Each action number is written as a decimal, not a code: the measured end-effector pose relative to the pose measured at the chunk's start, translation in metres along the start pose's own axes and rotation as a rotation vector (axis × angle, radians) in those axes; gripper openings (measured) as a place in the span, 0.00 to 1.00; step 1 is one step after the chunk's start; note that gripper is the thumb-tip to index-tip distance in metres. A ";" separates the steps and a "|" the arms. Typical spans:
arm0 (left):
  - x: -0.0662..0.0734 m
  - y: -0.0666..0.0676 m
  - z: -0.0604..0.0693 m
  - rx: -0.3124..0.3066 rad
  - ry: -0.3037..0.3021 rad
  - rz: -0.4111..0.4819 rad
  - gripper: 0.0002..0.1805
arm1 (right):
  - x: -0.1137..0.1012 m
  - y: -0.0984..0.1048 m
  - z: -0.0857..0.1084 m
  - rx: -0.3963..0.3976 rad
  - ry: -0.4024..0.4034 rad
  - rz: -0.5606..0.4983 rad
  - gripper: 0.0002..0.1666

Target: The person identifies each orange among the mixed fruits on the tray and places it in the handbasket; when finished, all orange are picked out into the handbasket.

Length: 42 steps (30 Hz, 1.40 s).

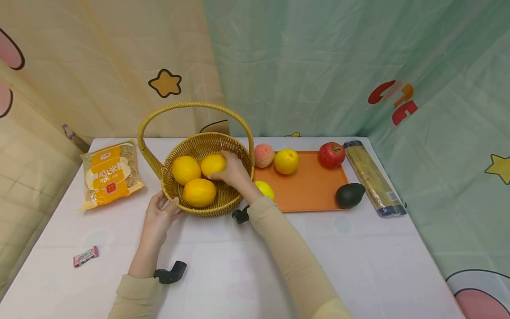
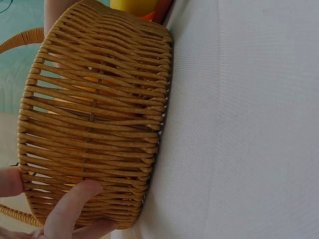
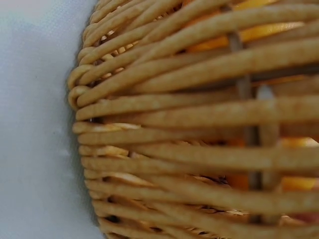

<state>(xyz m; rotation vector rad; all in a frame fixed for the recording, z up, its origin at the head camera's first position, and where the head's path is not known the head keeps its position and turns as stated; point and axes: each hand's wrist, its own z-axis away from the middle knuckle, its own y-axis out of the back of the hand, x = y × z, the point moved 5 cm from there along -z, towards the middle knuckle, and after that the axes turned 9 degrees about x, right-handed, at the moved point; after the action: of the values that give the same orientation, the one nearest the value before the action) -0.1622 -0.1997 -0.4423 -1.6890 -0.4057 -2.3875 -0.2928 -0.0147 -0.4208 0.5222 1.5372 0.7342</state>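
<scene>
A wicker basket (image 1: 223,210) with a tall arched handle stands at the back of the table. Two round yellow-orange fruits (image 1: 186,170) lie inside it, and a smaller yellow fruit (image 1: 213,165) sits beside them. My right hand (image 1: 234,170) reaches over the basket's right rim and holds that smaller fruit, fingers above and thumb below. At the front left, my left hand (image 1: 159,218) grips the basket's side; in the left wrist view its fingers (image 2: 70,206) press the woven wall. Basket weave (image 3: 199,114) fills most of the right wrist view and largely hides the right hand there.
Right of the basket lies an orange tray (image 1: 307,190) with a peach (image 1: 264,155), yellow fruits (image 1: 286,161), a red apple (image 1: 331,154) and a dark avocado (image 1: 350,196). A noodle pack (image 1: 372,177), a grain bag (image 1: 111,173) and a small wrapped candy (image 1: 85,256) lie around.
</scene>
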 end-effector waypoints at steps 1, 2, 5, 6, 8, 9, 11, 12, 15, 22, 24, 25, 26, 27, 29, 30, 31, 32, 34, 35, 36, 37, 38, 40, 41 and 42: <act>0.000 0.000 0.000 0.000 0.000 -0.001 0.39 | 0.000 0.000 0.000 -0.005 0.002 -0.001 0.53; 0.000 0.000 0.000 0.001 0.000 -0.002 0.39 | 0.000 0.000 0.001 -0.008 0.006 0.000 0.53; 0.000 0.000 0.000 0.003 -0.001 -0.002 0.39 | -0.002 0.002 0.002 -0.006 0.015 -0.012 0.53; 0.000 0.000 -0.001 0.004 -0.002 -0.001 0.39 | -0.002 0.004 0.002 -0.003 0.018 -0.022 0.53; 0.000 0.000 -0.001 0.006 -0.003 -0.001 0.39 | -0.004 0.008 0.004 0.011 0.028 -0.041 0.52; 0.000 0.000 -0.001 0.006 -0.003 -0.002 0.39 | -0.005 0.010 0.005 0.019 0.033 -0.051 0.51; 0.000 0.000 0.000 0.005 -0.003 -0.001 0.39 | -0.006 0.016 0.008 0.033 0.053 -0.061 0.48; 0.000 0.000 0.000 0.004 -0.003 0.001 0.39 | -0.007 0.020 0.009 0.039 0.062 -0.070 0.47; 0.000 0.000 0.001 -0.001 -0.003 0.004 0.39 | -0.007 0.030 0.016 0.062 0.095 -0.102 0.41; 0.001 0.000 0.001 0.000 -0.002 -0.001 0.39 | 0.001 0.054 0.038 0.139 0.114 -0.284 0.27; 0.001 0.000 0.000 0.003 0.001 -0.005 0.39 | 0.005 0.060 0.045 0.155 0.109 -0.348 0.23; 0.001 -0.001 0.000 0.004 0.003 -0.005 0.39 | 0.008 0.062 0.048 0.162 0.110 -0.379 0.22; 0.001 -0.001 0.000 0.006 0.004 -0.007 0.39 | 0.010 0.065 0.052 0.167 0.109 -0.411 0.22; 0.001 -0.001 0.000 0.006 0.004 -0.006 0.39 | 0.013 0.067 0.055 0.173 0.106 -0.440 0.21; 0.000 0.000 0.000 0.004 0.004 -0.006 0.39 | 0.020 0.072 0.060 0.190 0.104 -0.475 0.20; 0.000 0.000 0.000 0.002 0.003 -0.006 0.40 | 0.023 0.074 0.063 0.198 0.096 -0.492 0.19; 0.000 0.000 -0.001 0.002 0.003 -0.005 0.40 | 0.027 0.076 0.065 0.203 0.085 -0.500 0.18; 0.000 0.000 -0.001 0.002 0.002 -0.004 0.40 | 0.032 0.078 0.067 0.210 0.074 -0.510 0.18; 0.000 0.000 -0.001 0.003 0.002 -0.003 0.40 | 0.041 0.081 0.071 0.229 0.054 -0.517 0.17; 0.000 0.000 -0.001 0.004 0.003 -0.003 0.40 | 0.046 0.083 0.073 0.236 0.045 -0.519 0.17; 0.000 -0.001 -0.001 0.005 0.004 -0.002 0.40 | 0.051 0.085 0.075 0.243 0.035 -0.522 0.16; 0.000 -0.001 0.000 0.006 0.006 -0.001 0.39 | 0.056 0.087 0.076 0.251 0.031 -0.521 0.16; 0.000 -0.001 0.000 0.006 0.007 -0.001 0.39 | 0.061 0.090 0.078 0.266 0.034 -0.521 0.16; 0.000 0.000 -0.001 0.005 0.009 -0.001 0.39 | 0.070 0.095 0.080 0.293 0.034 -0.520 0.17; 0.000 0.000 -0.001 0.005 0.009 -0.001 0.39 | 0.074 0.098 0.081 0.310 0.036 -0.519 0.17; 0.000 0.000 0.000 0.004 0.010 0.000 0.39 | 0.079 0.101 0.082 0.330 0.036 -0.517 0.17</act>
<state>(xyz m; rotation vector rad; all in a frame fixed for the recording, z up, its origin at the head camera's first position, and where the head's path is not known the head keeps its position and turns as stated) -0.1628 -0.1994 -0.4423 -1.6749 -0.4087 -2.3927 -0.2296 0.1229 -0.4038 0.3273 1.7409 0.0933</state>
